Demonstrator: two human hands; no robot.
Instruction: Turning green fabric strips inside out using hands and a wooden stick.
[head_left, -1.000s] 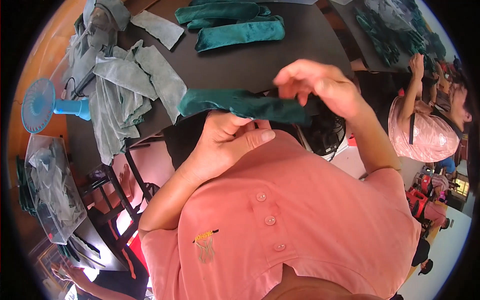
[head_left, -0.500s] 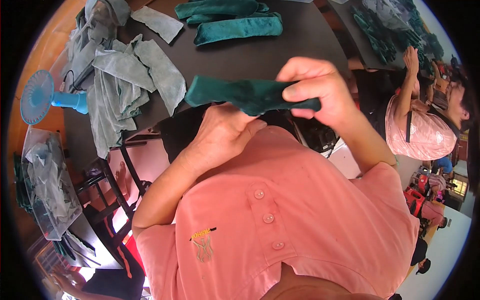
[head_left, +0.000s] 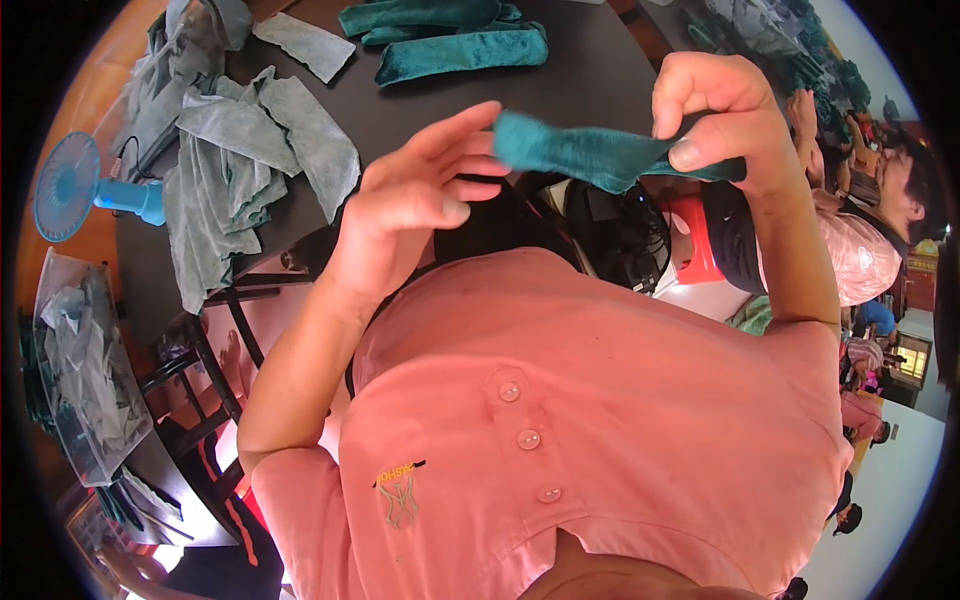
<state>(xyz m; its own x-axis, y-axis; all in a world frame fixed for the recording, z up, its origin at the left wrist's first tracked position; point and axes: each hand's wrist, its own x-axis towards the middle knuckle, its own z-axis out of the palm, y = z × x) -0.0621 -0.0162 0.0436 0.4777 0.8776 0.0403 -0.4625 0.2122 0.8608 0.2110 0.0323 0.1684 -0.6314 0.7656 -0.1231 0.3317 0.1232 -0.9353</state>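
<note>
Between my two hands, up in front of my chest, I'm holding a teal fabric strip (head_left: 600,155). Right hand (head_left: 725,115) is pinching it: thumb and fingers are clamped together on the strip's right end, grip shut tight on the cloth. Left hand (head_left: 425,200) is sitting just left of the strip's free end, fingers spread apart and loosely extended, fingertips (head_left: 480,115) near or barely touching that end; can't tell if they're making real contact. Nothing is clamped in the left grip.

Strip is hanging roughly level in the air, clear of the worktop (head_left: 600,70), running from the right pinch out toward the left fingertips.

Beyond the grip, on the dark worktop, rolled teal pieces (head_left: 460,50) are lying stacked side by side. Further left of my left hand, a heap of grey-green cloths (head_left: 240,170) is draping over the worktop edge. Past that heap, a small blue fan (head_left: 85,190) is standing. Low to the left, a clear bin (head_left: 85,370) is holding more grey cloth. To the right of my right arm, another person in a pink top (head_left: 860,255) is sitting.
</note>
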